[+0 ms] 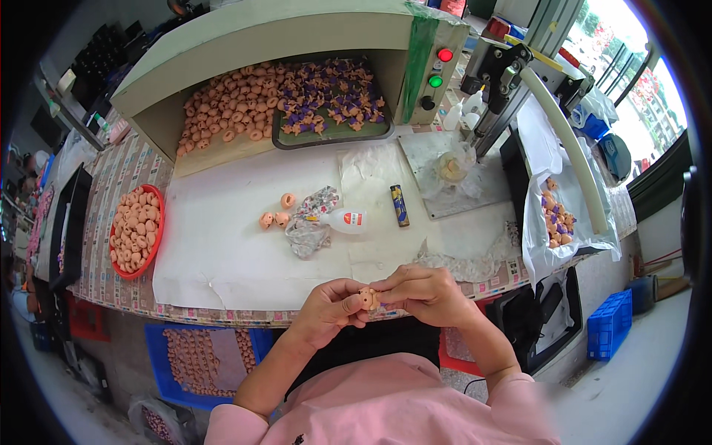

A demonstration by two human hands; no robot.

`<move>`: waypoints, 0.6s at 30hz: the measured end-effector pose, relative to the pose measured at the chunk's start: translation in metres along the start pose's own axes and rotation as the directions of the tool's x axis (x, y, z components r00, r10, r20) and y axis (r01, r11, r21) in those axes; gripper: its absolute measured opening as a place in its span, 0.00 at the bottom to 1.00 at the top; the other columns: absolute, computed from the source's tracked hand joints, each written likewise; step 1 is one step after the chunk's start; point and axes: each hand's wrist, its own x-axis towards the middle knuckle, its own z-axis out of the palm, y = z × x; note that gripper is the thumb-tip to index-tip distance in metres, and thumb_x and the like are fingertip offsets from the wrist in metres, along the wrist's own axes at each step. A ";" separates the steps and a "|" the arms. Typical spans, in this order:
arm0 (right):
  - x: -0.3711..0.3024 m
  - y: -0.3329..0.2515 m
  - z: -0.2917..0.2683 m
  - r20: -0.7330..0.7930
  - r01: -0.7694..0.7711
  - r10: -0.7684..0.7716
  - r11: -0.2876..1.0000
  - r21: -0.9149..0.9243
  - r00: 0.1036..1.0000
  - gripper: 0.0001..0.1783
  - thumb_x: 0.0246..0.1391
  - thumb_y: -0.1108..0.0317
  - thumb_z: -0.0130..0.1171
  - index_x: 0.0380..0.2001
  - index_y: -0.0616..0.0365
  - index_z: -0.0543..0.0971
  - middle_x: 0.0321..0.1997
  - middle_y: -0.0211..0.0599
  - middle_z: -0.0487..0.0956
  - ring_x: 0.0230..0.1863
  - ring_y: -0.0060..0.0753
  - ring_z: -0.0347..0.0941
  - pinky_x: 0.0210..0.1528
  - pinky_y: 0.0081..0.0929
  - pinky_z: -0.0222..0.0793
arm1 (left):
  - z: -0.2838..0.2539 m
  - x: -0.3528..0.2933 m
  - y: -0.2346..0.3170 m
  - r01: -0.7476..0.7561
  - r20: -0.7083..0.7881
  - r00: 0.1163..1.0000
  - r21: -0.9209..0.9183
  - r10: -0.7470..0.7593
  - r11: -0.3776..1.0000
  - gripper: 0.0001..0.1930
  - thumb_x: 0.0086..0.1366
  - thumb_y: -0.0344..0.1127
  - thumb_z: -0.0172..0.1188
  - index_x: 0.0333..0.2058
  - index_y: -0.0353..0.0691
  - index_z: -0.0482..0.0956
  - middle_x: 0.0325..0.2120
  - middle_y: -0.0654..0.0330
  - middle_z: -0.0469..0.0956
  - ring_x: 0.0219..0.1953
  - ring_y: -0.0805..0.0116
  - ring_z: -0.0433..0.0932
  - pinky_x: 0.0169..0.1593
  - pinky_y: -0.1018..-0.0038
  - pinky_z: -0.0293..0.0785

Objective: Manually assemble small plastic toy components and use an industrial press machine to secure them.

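Between my two hands, close to the table's front edge, is a small peach-coloured doll head (368, 299). My left hand (331, 307) is closed on it with thumb and fingers, and the fingertips of my right hand (421, 294) pinch it from the other side. Fingers cover part of the head. Beyond them lie a crumpled patterned cloth (310, 231) and a translucent plastic bottle (345, 220) on its side. Several loose peach heads (281, 218) rest left of the cloth. A dark blue and yellow stick-shaped object (400, 205) lies to the right.
Under a cream hood (274, 38) are heaped heads (233, 100) and a black tray (278, 139) of purple-and-peach figures. A red basket (159, 245) of heads stands left. At right are a press (498, 96) and a paper-lined box (535, 248). A blue crate (157, 363) sits below.
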 end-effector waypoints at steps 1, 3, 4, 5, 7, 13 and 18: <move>-0.002 0.003 0.002 -0.019 0.010 -0.009 1.000 0.016 1.000 0.20 0.37 0.90 0.55 0.34 0.60 0.82 0.43 0.39 0.82 0.40 0.40 0.79 0.42 0.30 0.76 | 0.000 0.001 0.000 -0.001 0.019 1.000 -0.020 0.002 1.000 0.15 0.61 0.37 0.63 0.42 0.33 0.76 0.31 0.59 0.79 0.29 0.74 0.80 0.33 0.80 0.81; -0.005 0.007 0.004 -0.039 0.016 -0.015 0.999 0.033 0.999 0.20 0.37 0.91 0.53 0.34 0.60 0.82 0.43 0.39 0.82 0.40 0.40 0.79 0.41 0.30 0.76 | 0.001 0.002 0.001 0.000 0.037 0.999 -0.042 0.001 0.999 0.14 0.60 0.36 0.64 0.41 0.33 0.76 0.31 0.59 0.79 0.28 0.74 0.80 0.32 0.80 0.81; -0.006 0.009 0.004 -0.048 0.027 -0.026 0.999 0.031 0.999 0.20 0.36 0.91 0.53 0.33 0.61 0.82 0.43 0.39 0.82 0.40 0.40 0.79 0.41 0.30 0.76 | 0.003 0.003 0.002 0.010 0.026 1.000 -0.028 -0.009 1.000 0.14 0.60 0.35 0.64 0.41 0.33 0.76 0.30 0.59 0.79 0.27 0.74 0.80 0.31 0.80 0.81; -0.007 0.010 0.005 -0.057 0.038 -0.037 0.999 0.029 0.998 0.20 0.36 0.91 0.53 0.33 0.61 0.82 0.43 0.39 0.82 0.40 0.40 0.79 0.40 0.29 0.76 | 0.004 0.003 0.003 0.019 0.015 1.000 -0.014 -0.019 1.000 0.13 0.60 0.34 0.64 0.40 0.32 0.77 0.30 0.58 0.79 0.27 0.74 0.80 0.30 0.80 0.81; -0.009 0.012 0.004 -0.049 0.031 -0.029 0.999 0.034 0.998 0.20 0.36 0.91 0.53 0.33 0.61 0.82 0.43 0.40 0.82 0.40 0.40 0.79 0.40 0.29 0.76 | 0.005 0.002 0.004 0.033 0.011 0.999 -0.001 -0.032 0.999 0.13 0.60 0.34 0.64 0.40 0.32 0.77 0.30 0.58 0.79 0.27 0.74 0.80 0.30 0.80 0.81; 0.004 -0.001 -0.007 0.038 -0.025 0.025 1.000 0.018 0.999 0.19 0.38 0.87 0.60 0.37 0.59 0.82 0.43 0.41 0.82 0.41 0.40 0.79 0.43 0.30 0.75 | 0.000 0.006 0.014 0.100 0.102 0.990 -0.028 -0.097 0.995 0.11 0.62 0.34 0.62 0.40 0.34 0.76 0.31 0.58 0.79 0.26 0.76 0.79 0.28 0.81 0.80; 0.022 -0.009 -0.059 -0.234 0.009 -0.102 0.930 -0.367 0.967 0.18 0.40 0.81 0.66 0.39 0.60 0.82 0.45 0.42 0.81 0.45 0.42 0.77 0.48 0.33 0.71 | -0.002 0.003 0.010 0.139 0.111 0.985 -0.071 -0.131 0.988 0.11 0.63 0.33 0.61 0.42 0.36 0.74 0.36 0.55 0.78 0.28 0.77 0.77 0.29 0.82 0.79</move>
